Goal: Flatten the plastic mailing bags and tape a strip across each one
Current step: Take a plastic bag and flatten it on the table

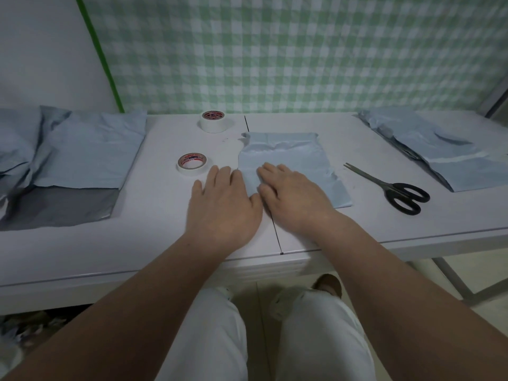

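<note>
A light blue plastic mailing bag [291,155] lies in the middle of the white table [170,210], crumpled at its far end. My left hand [222,204] lies flat with straight fingers over the bag's near left corner. My right hand [291,196] presses flat on the bag's near part. The two hands sit side by side, thumbs almost touching. Two rolls of white tape stand to the left of the bag: the near roll [191,164] just beyond my left fingertips, the far roll [214,121] near the wall.
Black-handled scissors [395,191] lie right of the bag. A pile of blue and grey bags [79,160] covers the table's left end, another pile [434,149] the right end. A green checked cloth [302,50] hangs behind. My legs show below the table's front edge.
</note>
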Available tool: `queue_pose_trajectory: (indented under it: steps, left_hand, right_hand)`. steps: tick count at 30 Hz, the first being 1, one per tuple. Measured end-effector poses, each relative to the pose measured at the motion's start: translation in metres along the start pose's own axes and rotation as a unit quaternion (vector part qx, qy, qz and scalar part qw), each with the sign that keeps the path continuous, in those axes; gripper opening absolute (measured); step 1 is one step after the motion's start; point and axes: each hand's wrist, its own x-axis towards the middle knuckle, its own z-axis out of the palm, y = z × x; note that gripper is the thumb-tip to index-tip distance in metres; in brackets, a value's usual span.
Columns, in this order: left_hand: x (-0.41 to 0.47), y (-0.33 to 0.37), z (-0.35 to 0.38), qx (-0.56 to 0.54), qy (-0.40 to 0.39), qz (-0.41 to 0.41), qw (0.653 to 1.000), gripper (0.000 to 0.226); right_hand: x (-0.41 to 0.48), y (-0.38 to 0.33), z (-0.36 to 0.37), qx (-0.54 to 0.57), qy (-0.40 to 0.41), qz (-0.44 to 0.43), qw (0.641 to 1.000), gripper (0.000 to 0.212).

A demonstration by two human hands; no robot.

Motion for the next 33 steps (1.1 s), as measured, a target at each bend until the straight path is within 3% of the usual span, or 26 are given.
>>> queue_pose_trajectory:
  steps: [7,12,17,21,25,29,33]
  left_hand:
    - [-0.002,0.002,-0.001,0.012,-0.012,0.003,1.0,0.051]
    - [-0.002,0.003,-0.002,0.037,-0.004,0.004,0.999,0.071]
    - [-0.003,0.005,-0.004,0.03,-0.012,-0.004,0.999,0.059]
    - [-0.003,0.005,-0.005,0.024,-0.022,-0.008,0.999,0.054]
    - [-0.003,0.007,-0.006,0.015,-0.041,-0.019,0.999,0.056]
    - [-0.002,0.005,-0.007,0.015,-0.035,-0.024,0.999,0.055]
    - [-0.002,0.005,-0.006,0.018,-0.025,-0.025,0.999,0.054]
  right_hand:
    - [-0.003,-0.003,-0.004,0.004,-0.005,0.012,1.0,0.013]
    - [-0.007,-0.005,-0.004,-0.017,0.001,0.024,1.0,0.016]
    - [-0.007,-0.004,0.001,-0.045,0.046,0.038,0.997,0.021]
    - [-0.006,-0.003,0.003,-0.056,0.07,-0.006,0.996,0.028]
    - [-0.007,-0.004,0.001,-0.05,0.056,-0.025,0.997,0.045]
    - [-0.006,-0.003,0.004,-0.052,0.027,-0.02,0.998,0.029]
    - [-0.004,-0.002,0.007,-0.059,0.023,-0.012,0.998,0.028]
